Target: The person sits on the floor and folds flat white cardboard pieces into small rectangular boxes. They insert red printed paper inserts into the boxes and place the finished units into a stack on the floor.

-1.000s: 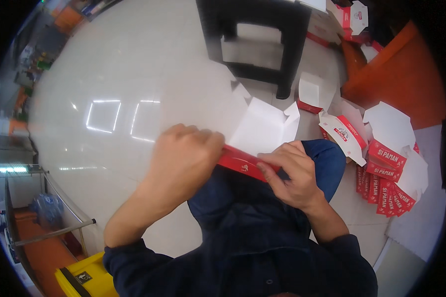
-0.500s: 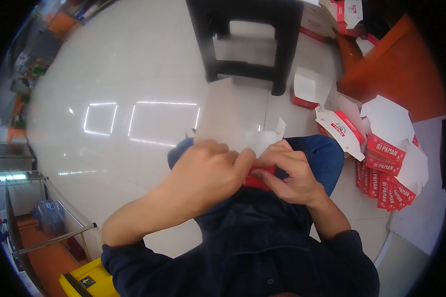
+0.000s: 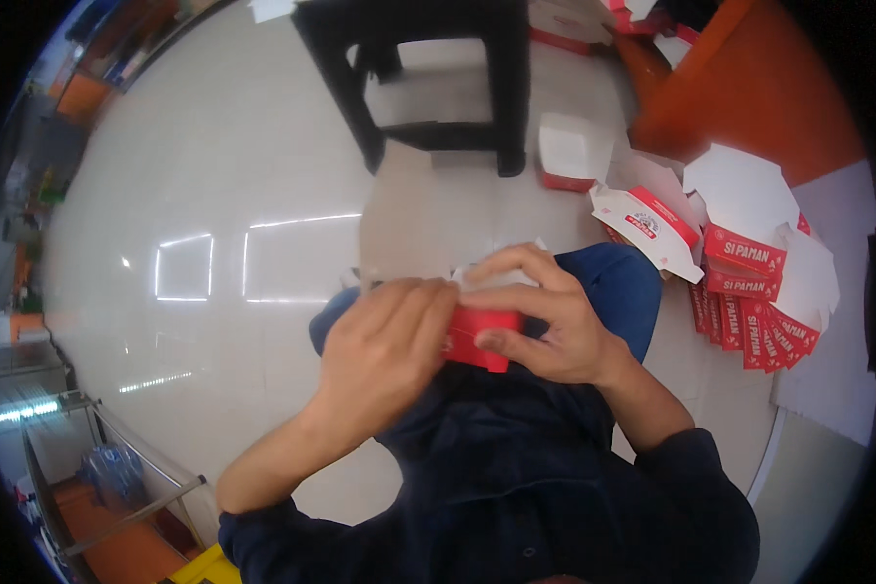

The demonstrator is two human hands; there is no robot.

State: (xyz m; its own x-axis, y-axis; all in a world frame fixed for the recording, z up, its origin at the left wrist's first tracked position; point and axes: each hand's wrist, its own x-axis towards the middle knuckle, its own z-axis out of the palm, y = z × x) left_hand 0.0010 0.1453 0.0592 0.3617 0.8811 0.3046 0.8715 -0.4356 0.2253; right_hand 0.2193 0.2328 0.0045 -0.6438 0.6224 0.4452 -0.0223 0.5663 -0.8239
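Observation:
Over my lap I hold a red and white cardboard food box [image 3: 477, 343], partly folded, its tall pale lid flap [image 3: 404, 214] standing up on the far side. My left hand [image 3: 384, 336] is closed over the box's left side, fingers pressed together across its edge. At the right corner, my right hand [image 3: 555, 316] grips the box, thumb on the red front wall and fingers bent over the top. The inside of the box and part of its walls are hidden by my hands.
A black stool [image 3: 438, 141] stands ahead on the tiled floor. To the right lie an open box [image 3: 569, 151], a box with its flaps up [image 3: 652, 229] and a stack of red and white boxes [image 3: 740, 282]. An orange panel [image 3: 749, 97] rises behind them; a metal rail [image 3: 146, 457] is at left.
More of the red front wall now shows between my hands. My left hand has moved left and lies flatter along the box; my right fingers have lifted and spread. The view has shifted.

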